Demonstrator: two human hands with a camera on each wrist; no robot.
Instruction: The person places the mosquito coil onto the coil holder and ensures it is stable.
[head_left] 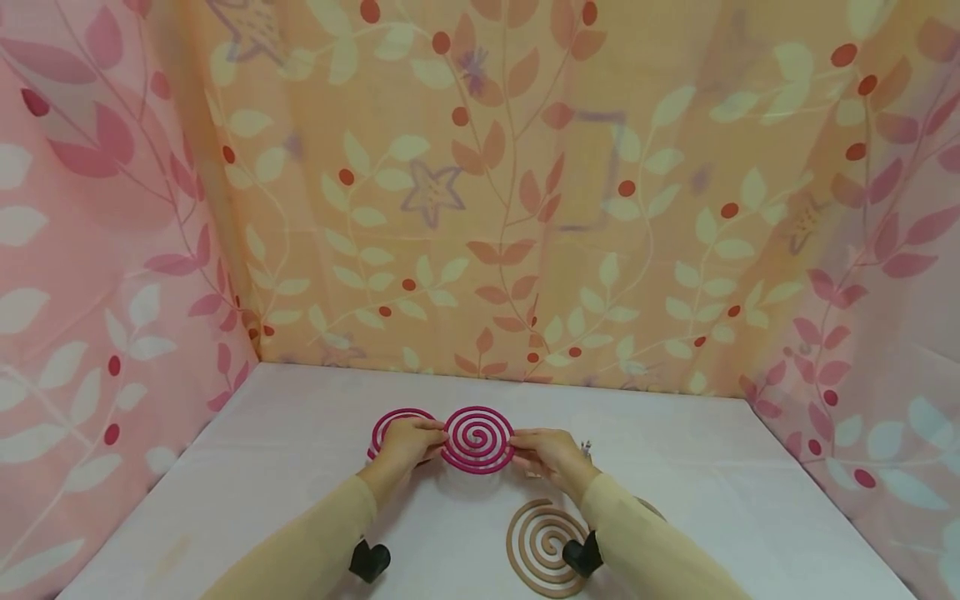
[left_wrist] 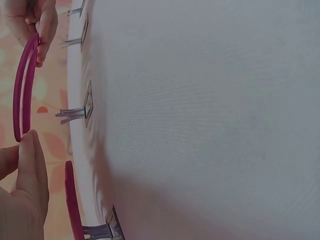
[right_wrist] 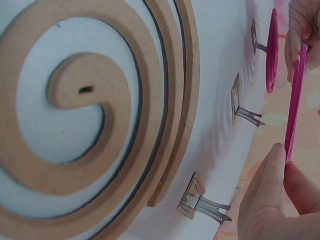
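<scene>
A pink mosquito coil (head_left: 477, 435) is held up above the table between both hands. My left hand (head_left: 408, 442) pinches its left edge, and my right hand (head_left: 551, 454) pinches the opposite edge between thumb and fingers. Edge-on in the wrist views, the held coil (left_wrist: 23, 92) looks thin and flat. Behind the left hand, a second pink coil (right_wrist: 271, 55) is raised on a small metal stand (left_wrist: 102, 231), partly hidden in the head view. Other metal coil stands (right_wrist: 212, 207) stand on the table below and beyond the hands.
A brown coil (head_left: 551, 543) lies flat on the white table (head_left: 247, 467) near the right forearm. Part of another brown coil (head_left: 651, 507) shows behind that sleeve. Patterned cloth (head_left: 480, 208) hangs at the back and both sides.
</scene>
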